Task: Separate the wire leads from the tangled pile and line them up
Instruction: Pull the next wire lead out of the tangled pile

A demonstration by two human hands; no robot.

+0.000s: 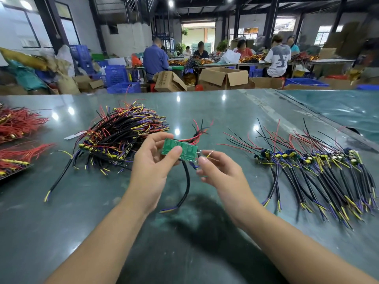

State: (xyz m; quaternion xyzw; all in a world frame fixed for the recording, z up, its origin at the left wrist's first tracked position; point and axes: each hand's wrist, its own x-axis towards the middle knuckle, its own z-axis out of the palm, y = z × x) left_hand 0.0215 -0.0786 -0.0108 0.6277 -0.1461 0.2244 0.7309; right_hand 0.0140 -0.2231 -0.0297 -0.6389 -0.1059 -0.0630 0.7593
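My left hand (152, 162) grips a small green circuit board (180, 149) above the table, thumb on its face. Red and black leads stick up from the board's far edge, and a thick black cable (187, 181) hangs below it down to the table. My right hand (220, 171) pinches a thin yellow wire (209, 154) at the board's right end. The tangled pile (121, 136) of boards with black, red, yellow and purple leads lies to the left. On the right, several boards with their leads lie side by side in a row (315, 167).
The grey-green table (184, 232) runs to a far edge. Red-wire bundles (18, 128) lie at the far left. One loose black cable (61, 177) rests left of the pile. Beyond the table are cardboard boxes (223, 77), blue crates and people seated at benches.
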